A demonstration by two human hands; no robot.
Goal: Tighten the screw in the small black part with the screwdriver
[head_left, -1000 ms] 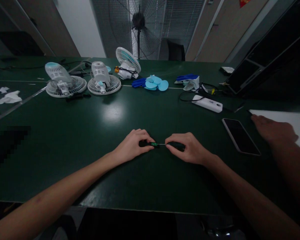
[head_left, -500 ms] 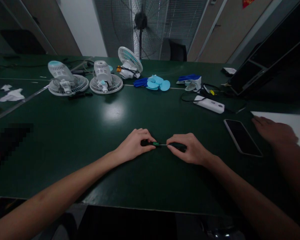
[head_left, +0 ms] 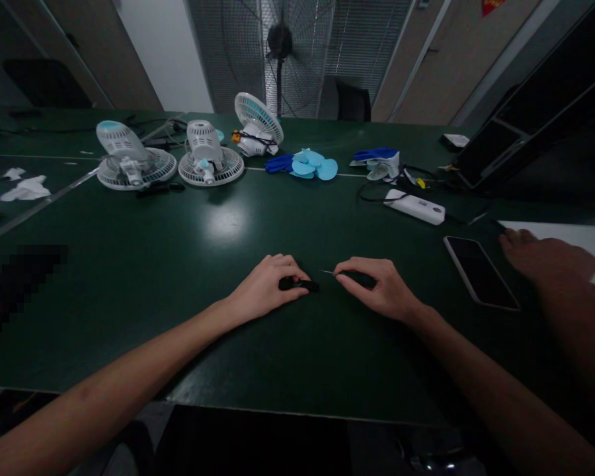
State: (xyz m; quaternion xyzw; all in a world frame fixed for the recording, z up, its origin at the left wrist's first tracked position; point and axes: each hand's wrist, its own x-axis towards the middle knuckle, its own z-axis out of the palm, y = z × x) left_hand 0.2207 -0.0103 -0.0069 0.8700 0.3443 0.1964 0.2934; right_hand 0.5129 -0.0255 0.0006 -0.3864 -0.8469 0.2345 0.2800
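My left hand (head_left: 270, 287) rests on the dark green table, thumb and fingers closed around a small black part (head_left: 313, 286). One end of that part sticks out past my fingertips, and the rest is hidden. To its right, my right hand (head_left: 371, 285) pinches a small screwdriver with a thin metal shaft (head_left: 326, 272). The shaft points left, with its tip slightly above and apart from the black part. My fingers and the dark surroundings mostly conceal the screwdriver's handle.
Three small white fans (head_left: 211, 170) stand or lie along the back, near blue fan blades (head_left: 313, 165) and gloves (head_left: 377, 158). A white power strip (head_left: 415, 206) and a phone (head_left: 480, 272) lie right. Another person's hand (head_left: 548, 258) rests on a white sheet (head_left: 575, 237).
My right hand has drawn the screwdriver slightly up and right, away from the black part. The small green piece seen at my left fingertips no longer shows. My left hand has stayed in place.
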